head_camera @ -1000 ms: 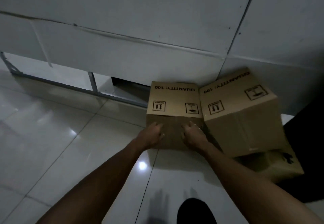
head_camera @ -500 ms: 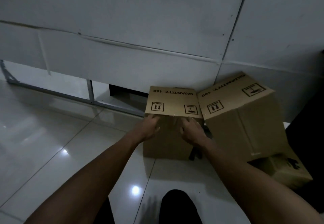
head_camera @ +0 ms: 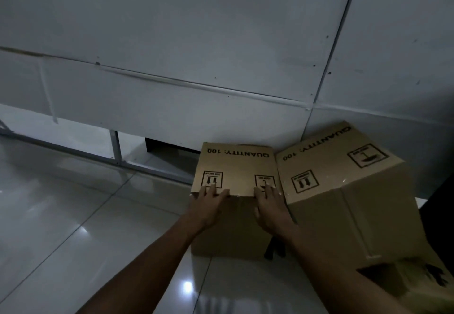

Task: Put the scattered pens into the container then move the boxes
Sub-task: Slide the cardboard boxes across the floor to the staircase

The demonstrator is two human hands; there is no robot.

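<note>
Lays straight, ungripping fingers of left hand and right hand over the near top edge of the left box, standing on the floor against the wall directly ahead, equally near both hands, touching the tilted box on its right.

two boxes side by side

Left cardboard box: brown, closed, upright on the tiled floor, rear edge at the wall. Top face printed "QUANTITY: 100" with two handling symbols. Right cardboard box: same print, tilted, touching the left box, lying partly over a third cardboard box.
</note>
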